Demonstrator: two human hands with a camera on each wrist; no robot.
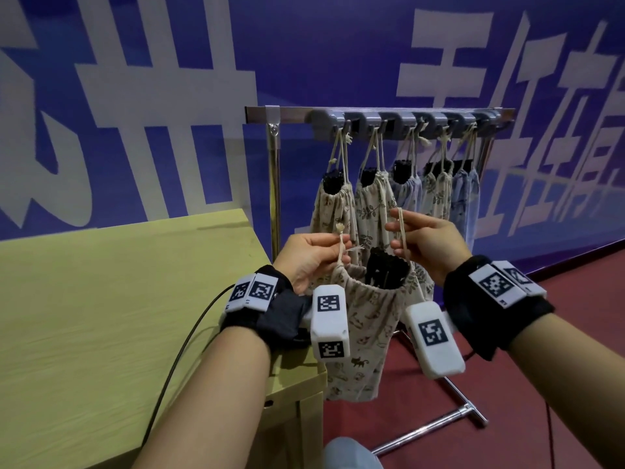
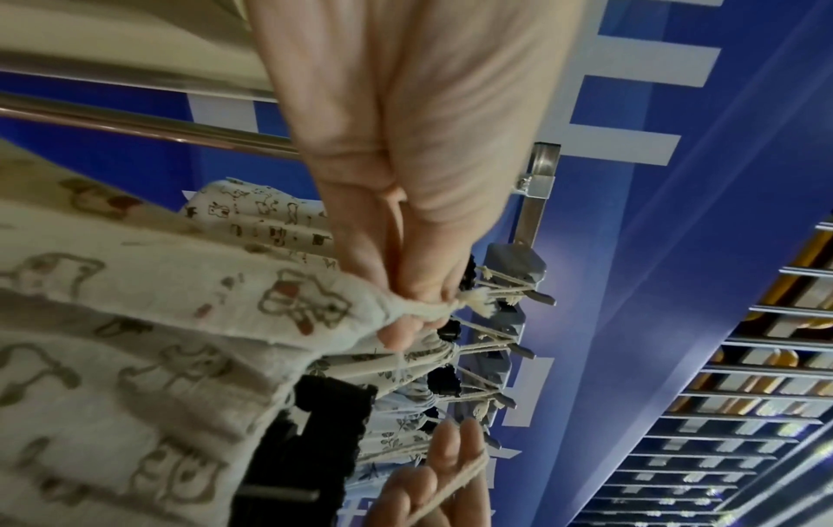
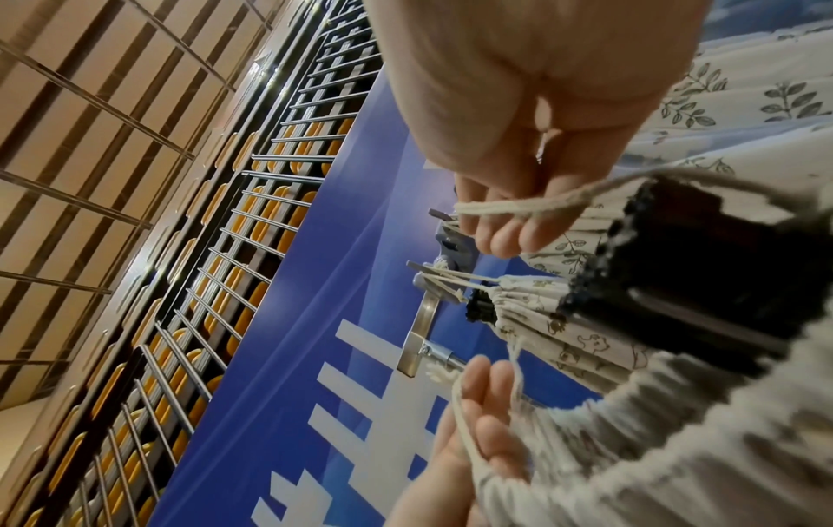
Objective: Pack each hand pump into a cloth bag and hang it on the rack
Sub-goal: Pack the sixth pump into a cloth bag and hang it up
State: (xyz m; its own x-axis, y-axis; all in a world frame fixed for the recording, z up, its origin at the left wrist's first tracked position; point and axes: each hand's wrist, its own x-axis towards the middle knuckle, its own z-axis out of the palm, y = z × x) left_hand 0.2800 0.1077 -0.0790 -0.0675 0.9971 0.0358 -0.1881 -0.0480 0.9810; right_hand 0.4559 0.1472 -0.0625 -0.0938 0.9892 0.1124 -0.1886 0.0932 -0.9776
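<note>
- A pale yellow-green wooden bench (image 1: 101, 299) fills the left of the head view; a black cable (image 1: 176, 360) runs across it near its right edge, up to the left wrist.
- The left hand (image 1: 309, 257), beyond the bench's right edge, has its fingers curled and pinches the knotted, frayed end of a cream drawstring cord (image 1: 341, 245).
- Hanging between both hands, off the bench, is the beige cloth bag printed with small animals (image 1: 362, 336); its gathered mouth is partly open and the black hand pump (image 1: 385, 270) sticks out of the top.
- The right hand (image 1: 427, 242) pinches the bag's other cream cord loop (image 1: 402, 231) between thumb and fingers, holding it upward.
- Behind the hands stands a steel rack with a row of grey hooks (image 1: 399, 118); several printed cloth bags (image 1: 372, 201) hang from the hooks by their cords, black pump tops showing at their mouths.
- The rack's foot bar (image 1: 449, 418) rests on a dark red floor (image 1: 558, 384), in front of a blue wall banner with white characters (image 1: 304, 45).
</note>
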